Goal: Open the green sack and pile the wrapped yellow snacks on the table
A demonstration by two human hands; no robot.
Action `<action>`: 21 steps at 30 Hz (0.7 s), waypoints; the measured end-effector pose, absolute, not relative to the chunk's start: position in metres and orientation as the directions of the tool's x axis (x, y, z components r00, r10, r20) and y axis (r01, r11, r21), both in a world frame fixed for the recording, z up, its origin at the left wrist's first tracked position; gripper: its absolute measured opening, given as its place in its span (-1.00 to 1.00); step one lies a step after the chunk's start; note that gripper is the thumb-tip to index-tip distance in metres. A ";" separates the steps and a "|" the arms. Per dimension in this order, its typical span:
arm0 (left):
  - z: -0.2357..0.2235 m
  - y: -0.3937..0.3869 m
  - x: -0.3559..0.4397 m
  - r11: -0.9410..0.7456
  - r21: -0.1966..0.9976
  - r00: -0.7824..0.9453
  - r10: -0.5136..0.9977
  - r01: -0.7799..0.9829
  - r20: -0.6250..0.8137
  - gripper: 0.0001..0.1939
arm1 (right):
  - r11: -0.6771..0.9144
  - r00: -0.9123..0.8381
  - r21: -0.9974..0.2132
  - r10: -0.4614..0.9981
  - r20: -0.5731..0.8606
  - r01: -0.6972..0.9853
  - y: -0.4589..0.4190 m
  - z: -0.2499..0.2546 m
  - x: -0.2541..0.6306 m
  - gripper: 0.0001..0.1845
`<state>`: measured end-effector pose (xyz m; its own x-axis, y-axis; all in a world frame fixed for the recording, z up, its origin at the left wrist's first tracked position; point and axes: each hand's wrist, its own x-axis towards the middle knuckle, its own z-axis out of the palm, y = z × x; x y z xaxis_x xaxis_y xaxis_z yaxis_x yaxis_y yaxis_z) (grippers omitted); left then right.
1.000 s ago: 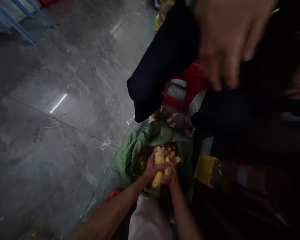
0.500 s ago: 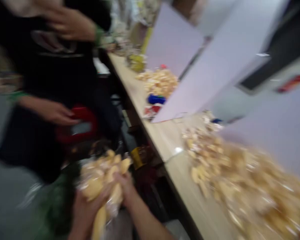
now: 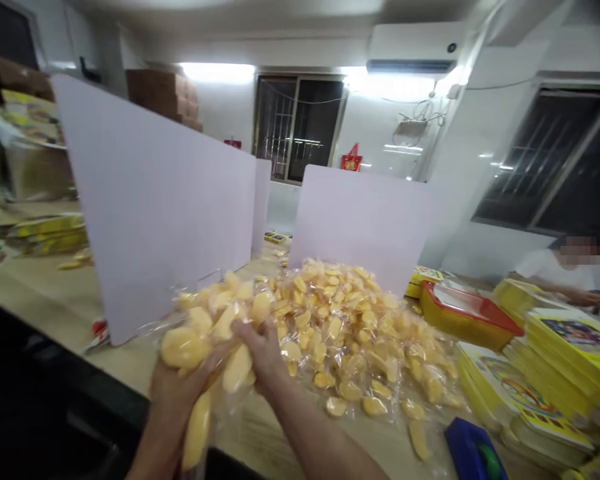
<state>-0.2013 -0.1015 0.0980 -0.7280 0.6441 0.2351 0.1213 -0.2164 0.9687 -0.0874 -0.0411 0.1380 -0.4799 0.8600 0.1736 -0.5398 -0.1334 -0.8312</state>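
Both my hands grip a bunch of clear plastic bags with pale yellow, rounded pieces (image 3: pixel 200 333) inside. My left hand (image 3: pixel 180 390) cups the bunch from below, its fingers partly hidden behind the bags. On the right side my right hand (image 3: pixel 263 350) closes over it, thumb on top. One long yellow piece hangs down by my left wrist. Just beyond and to the right of my hands, a large heap of similar bagged yellow pieces (image 3: pixel 340 320) lies on the wooden table (image 3: pixel 260 433).
A pale upright panel (image 3: pixel 170 187) stands at left, another panel (image 3: pixel 360 220) behind the heap. To the right are a red-rimmed yellow basket (image 3: pixel 470 313), stacks of yellow printed packs (image 3: pixel 575 340) and a blue tape dispenser (image 3: pixel 475 450). A seated person (image 3: pixel 560 267) is at far right.
The view has swung right and up, from a person standing by the table's edge to the table itself. My hands still hold the bagged pieces, now in front of the heap.
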 end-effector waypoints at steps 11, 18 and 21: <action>0.199 0.119 0.039 -0.489 0.763 -0.070 0.857 -0.424 0.510 -0.41 | 0.380 0.125 -0.788 0.921 0.368 -0.484 0.119 0.214 0.148 -0.51; 0.175 0.209 0.136 -0.463 0.868 0.127 0.864 -0.180 0.488 -0.46 | 0.427 0.424 -0.861 0.858 0.289 -0.276 0.180 0.179 0.258 -0.47; 0.167 0.232 0.154 -0.474 0.778 0.192 0.880 0.411 0.435 -0.38 | 0.282 0.524 -0.957 0.807 0.271 0.060 0.195 0.142 0.298 -0.40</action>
